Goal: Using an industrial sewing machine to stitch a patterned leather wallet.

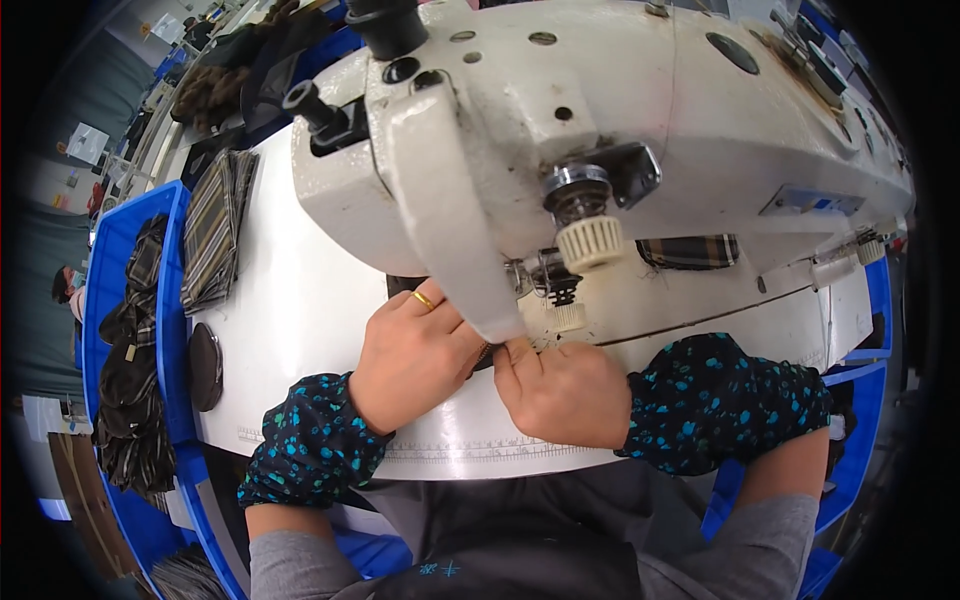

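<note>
A white sewing machine (500, 140) stands over the middle of the table. Under its head, my left hand (410, 355), a gold ring on one finger, grips a dark fabric piece (485, 358). Bent fingers of my right hand (568, 392) pinch the same piece from the right, close against the left fingertips. Most of the fabric is covered by my hands and the machine's curved front; a dark bit of cloth (402, 284) shows above my left hand. The needle is hidden.
On the left of the white table (300, 300) lie a stack of plaid fabric (218, 225) and a dark oval piece (206, 367). A blue bin (180, 330) of dark fabric pieces stands beside them. Behind the machine rests a plaid piece (690, 252); another blue bin (866, 440) is at right.
</note>
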The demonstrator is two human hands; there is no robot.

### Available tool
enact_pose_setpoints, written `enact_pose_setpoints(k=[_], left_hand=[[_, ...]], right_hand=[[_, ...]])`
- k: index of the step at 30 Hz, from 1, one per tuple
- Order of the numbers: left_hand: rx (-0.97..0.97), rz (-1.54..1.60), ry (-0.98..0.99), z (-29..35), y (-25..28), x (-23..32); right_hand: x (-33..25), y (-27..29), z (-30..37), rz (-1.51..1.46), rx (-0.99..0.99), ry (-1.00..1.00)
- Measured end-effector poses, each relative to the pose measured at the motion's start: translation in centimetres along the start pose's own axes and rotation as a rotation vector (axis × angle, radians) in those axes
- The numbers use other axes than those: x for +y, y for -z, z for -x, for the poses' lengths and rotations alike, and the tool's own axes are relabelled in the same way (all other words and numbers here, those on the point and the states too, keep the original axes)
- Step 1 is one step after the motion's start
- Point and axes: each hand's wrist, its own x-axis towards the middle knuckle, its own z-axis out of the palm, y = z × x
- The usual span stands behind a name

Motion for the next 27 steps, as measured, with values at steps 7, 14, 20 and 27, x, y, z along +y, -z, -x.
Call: enact_pose_setpoints(k=[7,14,20,27], left_hand=[[-0.001,0.023,-0.008,0.6,-0.3,0.0],[0.015,0.057,-0.002,-0.1,0.1,0.5],[0.02,0.102,0.004,-0.7,-0.3,-1.0],[-0.079,0.062,0.072,-0.7,-0.7,-2.1]], right_hand=[[-0.5,0.4,0.3,0.028,-0.01,0.019],[-0.5,0.2,0.4,0.005,-0.014,0.018],[0.1,-0.3,-0.3,0.022,-0.024,-0.022],[1.1,-0.2,-0.4,0.022,-0.061,-0.032]])
